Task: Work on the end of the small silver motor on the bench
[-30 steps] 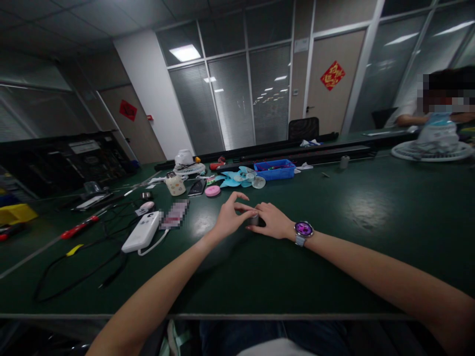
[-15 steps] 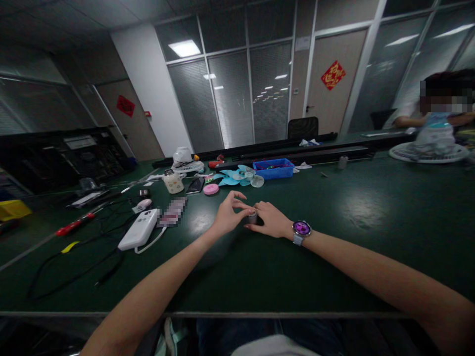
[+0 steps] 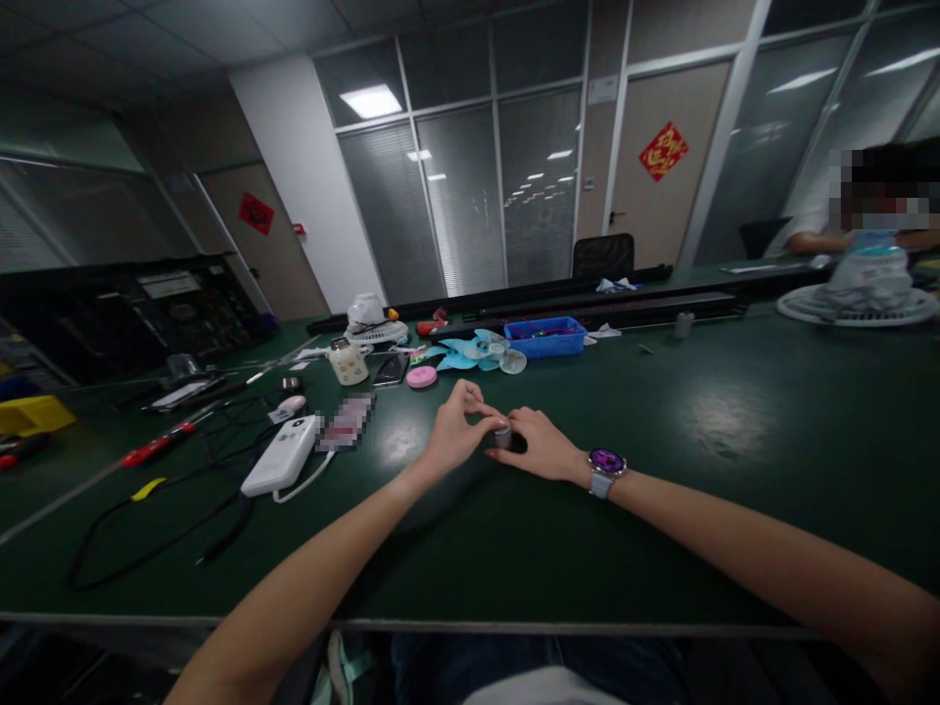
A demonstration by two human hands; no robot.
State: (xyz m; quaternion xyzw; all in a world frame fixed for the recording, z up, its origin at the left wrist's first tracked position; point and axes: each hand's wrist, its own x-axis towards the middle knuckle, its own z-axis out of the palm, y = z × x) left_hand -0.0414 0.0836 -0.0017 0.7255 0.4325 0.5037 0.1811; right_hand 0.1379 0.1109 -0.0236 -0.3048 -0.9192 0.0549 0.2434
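Hands: two | left hand, right hand both pinching one small cylinder

Both arms stretched forward, hands meeting.
Left hand pinches with thumb and forefinger, other fingers raised; right hand lies low, fingers curled toward the left, wrist turned outward.

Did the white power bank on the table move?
No. The white power bank lies beside the same blurred card and black cables; only the camera shifted slightly.
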